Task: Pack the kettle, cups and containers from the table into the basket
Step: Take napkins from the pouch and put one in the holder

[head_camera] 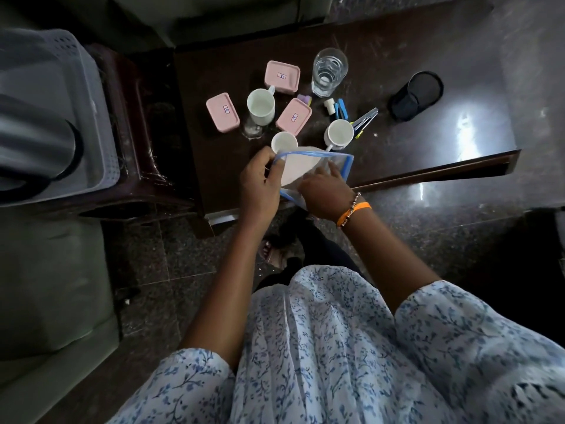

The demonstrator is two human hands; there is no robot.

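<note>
Over the table's near edge I hold a clear zip bag (339,166) with a blue rim and something white inside. My left hand (260,185) grips its left rim; my right hand (324,194) grips its lower part. On the dark table (428,142) stand three white cups (260,106) (284,142) (338,134) and three pink lidded containers (222,111) (282,76) (294,115). The grey basket (91,96) sits at the left on a stool, with the steel kettle (33,145) inside it.
A clear drinking glass (329,71) stands at the back of the table. A black mesh holder (415,94) lies on its side at the right. Blue clips (341,108), a small white piece and tongs (365,117) lie near the right cup. Sofas flank the table.
</note>
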